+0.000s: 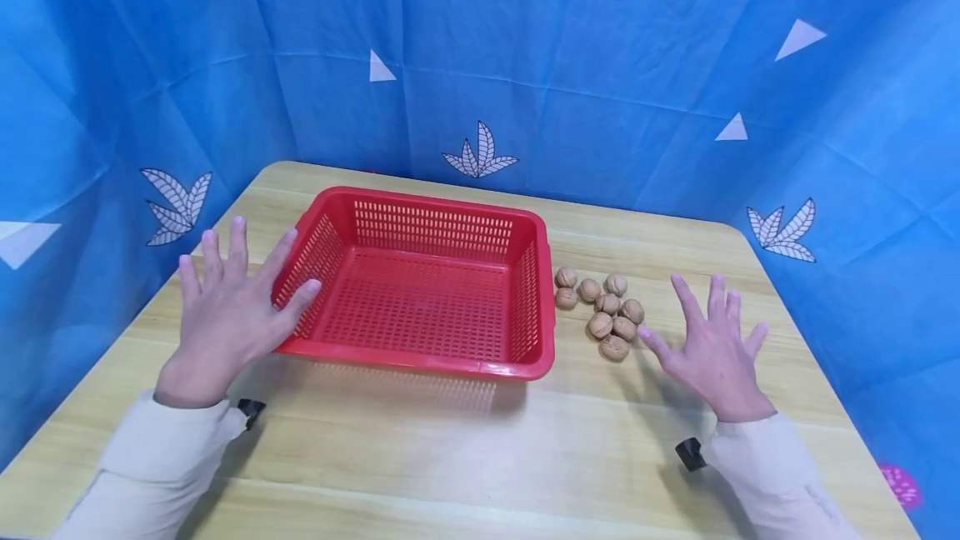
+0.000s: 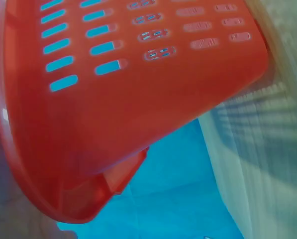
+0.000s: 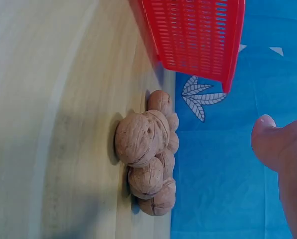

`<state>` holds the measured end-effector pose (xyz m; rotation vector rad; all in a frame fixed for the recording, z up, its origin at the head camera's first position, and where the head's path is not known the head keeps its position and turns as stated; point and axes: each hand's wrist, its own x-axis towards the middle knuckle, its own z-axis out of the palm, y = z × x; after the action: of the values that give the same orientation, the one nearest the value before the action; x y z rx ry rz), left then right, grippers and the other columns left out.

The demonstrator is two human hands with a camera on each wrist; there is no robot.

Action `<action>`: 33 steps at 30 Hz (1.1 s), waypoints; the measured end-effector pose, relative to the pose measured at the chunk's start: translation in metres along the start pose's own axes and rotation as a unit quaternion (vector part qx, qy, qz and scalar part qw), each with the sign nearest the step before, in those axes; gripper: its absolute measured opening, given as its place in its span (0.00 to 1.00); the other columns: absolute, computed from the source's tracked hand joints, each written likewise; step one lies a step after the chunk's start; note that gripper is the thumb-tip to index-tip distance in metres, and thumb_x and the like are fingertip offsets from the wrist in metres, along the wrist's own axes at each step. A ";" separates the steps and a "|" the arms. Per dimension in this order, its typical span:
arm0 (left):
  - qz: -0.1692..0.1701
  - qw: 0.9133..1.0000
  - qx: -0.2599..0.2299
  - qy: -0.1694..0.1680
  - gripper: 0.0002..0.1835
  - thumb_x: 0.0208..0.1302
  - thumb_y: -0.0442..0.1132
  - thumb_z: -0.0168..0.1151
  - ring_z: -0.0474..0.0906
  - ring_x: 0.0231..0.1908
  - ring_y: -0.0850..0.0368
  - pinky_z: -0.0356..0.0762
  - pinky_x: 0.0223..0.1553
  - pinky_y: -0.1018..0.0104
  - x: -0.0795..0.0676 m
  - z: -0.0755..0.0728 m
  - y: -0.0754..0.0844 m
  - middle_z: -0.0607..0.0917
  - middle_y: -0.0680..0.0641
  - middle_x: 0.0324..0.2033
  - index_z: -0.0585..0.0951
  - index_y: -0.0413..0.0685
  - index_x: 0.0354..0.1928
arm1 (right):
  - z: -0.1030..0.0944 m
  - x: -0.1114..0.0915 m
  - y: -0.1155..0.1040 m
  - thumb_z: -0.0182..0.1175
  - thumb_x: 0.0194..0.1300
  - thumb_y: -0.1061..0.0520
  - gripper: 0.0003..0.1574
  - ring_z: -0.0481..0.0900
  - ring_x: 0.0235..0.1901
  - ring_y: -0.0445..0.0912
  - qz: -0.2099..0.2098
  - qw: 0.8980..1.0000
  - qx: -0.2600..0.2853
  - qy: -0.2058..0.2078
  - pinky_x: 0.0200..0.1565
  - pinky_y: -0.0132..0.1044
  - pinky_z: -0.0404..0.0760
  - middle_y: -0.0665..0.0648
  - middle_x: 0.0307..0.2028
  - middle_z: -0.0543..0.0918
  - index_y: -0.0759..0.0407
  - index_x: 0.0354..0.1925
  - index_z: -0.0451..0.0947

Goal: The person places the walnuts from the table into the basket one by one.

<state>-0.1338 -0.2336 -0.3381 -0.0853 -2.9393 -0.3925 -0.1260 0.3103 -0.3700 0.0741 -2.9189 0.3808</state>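
A red plastic basket [image 1: 420, 363] with slotted walls stands on the table, nothing inside it. Fingers spread, my left hand [image 1: 234, 315] is over its left side and overlaps the rim in the head view. The left wrist view is filled by the basket's outer wall [image 2: 113, 109]. Right of the basket lies a loose group of several walnuts [image 1: 606, 304]. My right hand [image 1: 714, 357] hovers beside them with fingers spread, holding nothing. In the right wrist view the walnuts [image 3: 138, 139] lie bunched near the basket, and my thumb [image 3: 277, 144] shows at the right.
The light wooden table [image 1: 420, 465] has rounded far corners. A blue cloth [image 1: 600, 65] with white triangles and leaf prints hangs behind it and along both sides. Dark wrist camera mounts [image 1: 690, 454] sit at both sleeve cuffs.
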 end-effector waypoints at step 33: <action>0.173 0.956 -0.172 0.163 0.26 0.40 0.45 0.80 0.78 0.45 0.45 0.63 0.57 0.39 -0.049 0.043 -0.006 0.86 0.43 0.40 0.84 0.42 0.42 | 0.049 0.066 0.023 0.54 0.71 0.47 0.25 0.76 0.49 0.68 0.016 0.984 0.121 -0.128 0.47 0.59 0.73 0.74 0.48 0.79 0.67 0.53 0.72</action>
<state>-0.0934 -0.2296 -0.3896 -0.5185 -2.4402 -0.7708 -0.2017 0.3183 -0.4089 0.1196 -3.1107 0.7862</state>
